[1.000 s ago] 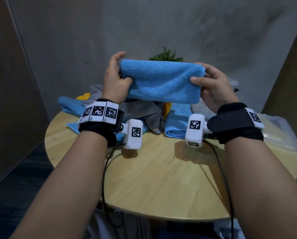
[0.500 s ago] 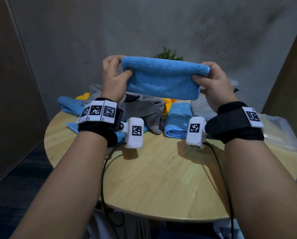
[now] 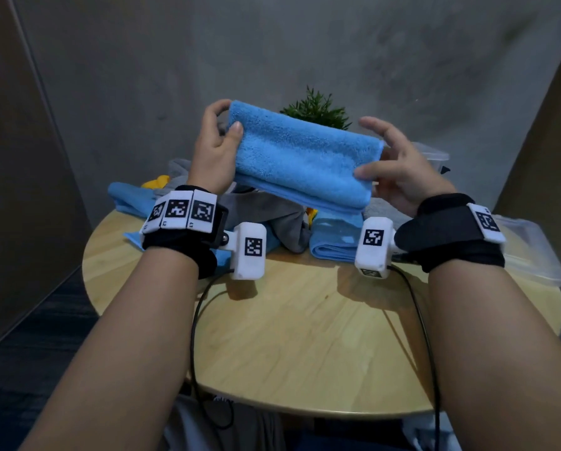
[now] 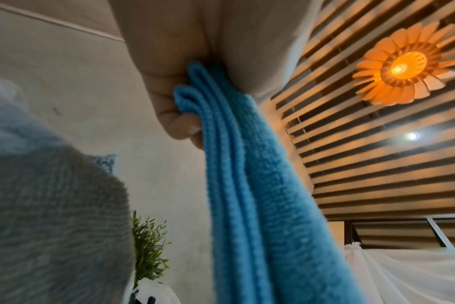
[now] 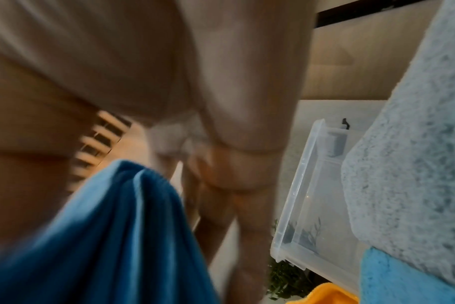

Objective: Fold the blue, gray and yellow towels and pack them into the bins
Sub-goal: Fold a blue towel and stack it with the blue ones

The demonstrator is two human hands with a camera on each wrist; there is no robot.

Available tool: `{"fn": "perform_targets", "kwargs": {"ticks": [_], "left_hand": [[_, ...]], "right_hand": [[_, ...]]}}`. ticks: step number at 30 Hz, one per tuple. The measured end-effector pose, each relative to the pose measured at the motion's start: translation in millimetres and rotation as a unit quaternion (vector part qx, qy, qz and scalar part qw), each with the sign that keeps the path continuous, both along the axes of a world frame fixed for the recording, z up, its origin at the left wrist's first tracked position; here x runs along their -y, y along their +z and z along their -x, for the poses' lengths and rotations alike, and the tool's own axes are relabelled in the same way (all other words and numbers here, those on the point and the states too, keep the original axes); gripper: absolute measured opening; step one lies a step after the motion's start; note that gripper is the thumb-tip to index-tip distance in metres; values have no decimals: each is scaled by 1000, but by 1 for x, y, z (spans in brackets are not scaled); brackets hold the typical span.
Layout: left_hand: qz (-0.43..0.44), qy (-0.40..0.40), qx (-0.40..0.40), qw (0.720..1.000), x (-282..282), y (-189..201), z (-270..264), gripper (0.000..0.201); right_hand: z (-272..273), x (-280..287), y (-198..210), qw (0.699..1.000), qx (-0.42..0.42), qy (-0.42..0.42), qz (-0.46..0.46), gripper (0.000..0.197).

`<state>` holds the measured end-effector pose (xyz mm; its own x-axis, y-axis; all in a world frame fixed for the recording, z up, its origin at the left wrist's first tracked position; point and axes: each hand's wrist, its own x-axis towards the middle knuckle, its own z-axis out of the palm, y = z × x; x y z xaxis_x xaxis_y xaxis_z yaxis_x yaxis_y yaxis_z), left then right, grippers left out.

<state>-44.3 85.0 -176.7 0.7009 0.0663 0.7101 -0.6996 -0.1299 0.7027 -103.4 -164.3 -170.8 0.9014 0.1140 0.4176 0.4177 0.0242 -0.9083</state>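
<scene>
Up above the round wooden table [image 3: 305, 336], the left hand [image 3: 214, 154] pinches one short end of the folded blue towel [image 3: 301, 157]: its thumb lies across the near face and its curled fingers [image 4: 179, 125] wrap the far side, the left wrist view showing several stacked layers squeezed in that grip. At the towel's other end the right hand [image 3: 399, 170] is spread, fingers straight and fanned apart; its thumb seems to touch the towel's near corner, but nothing curls round the cloth, so this hand looks released rather than grasping, and the blurred right wrist view cannot settle whether any fingertip truly bears on it. The towel hangs tilted, high at the left hand and lower toward the right, held clear of the table, probably so the layers can be squared or regripped before the next fold or the move to a bin. Beyond the towel, on the table's far part, lies a heap with a gray towel [image 3: 272, 219], another blue towel [image 3: 334, 242] folded just beside it, and a bit of yellow towel [image 3: 157, 183]. A clear plastic bin [image 3: 533, 255] sits at the table's right edge, and a small green plant [image 3: 316, 109] stands behind the held towel.
</scene>
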Motion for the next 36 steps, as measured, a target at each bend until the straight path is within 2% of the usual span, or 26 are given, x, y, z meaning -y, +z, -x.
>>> {"fn": "perform_targets", "kwargs": {"ticks": [2,6,10,13,16,19,22,24,27,30,32,33,36], "left_hand": [[20,-42,10,999,-3,1,1,27],[17,-128,15,991,1,2,9,26],[28,-169,-10,985,6,4,13,26],[69,-162,-31,984,8,4,14,25],[147,-143,-73,976,20,7,16,31],[196,-236,-168,937,45,9,17,45],[99,-299,-240,918,78,6,21,53],[45,-315,-253,913,99,3,22,48],[37,-267,-232,935,114,2,13,52],[30,-177,-253,951,114,-10,0,67],[-35,-162,-304,938,110,-22,-5,71],[-71,-172,-338,923,106,-27,-6,69],[-126,-204,-392,888,98,-35,-8,63]], "right_hand": [[3,3,1,999,-14,24,32,59],[3,-6,3,994,-19,-25,104,49],[2,-25,-2,966,-100,109,212,51],[1,-31,-1,958,-68,81,267,50],[1,-22,3,976,-25,27,216,51],[3,-6,6,996,19,-13,82,45],[5,5,9,997,59,-51,1,42],[1,8,7,995,63,-74,-33,41],[-13,10,-4,988,24,-140,-62,44],[-28,13,-20,980,-76,-169,-70,69],[-37,15,-31,970,-158,-185,-14,89],[-41,16,-35,963,-190,-189,35,94],[-52,17,-42,939,-223,-196,176,86]]}}
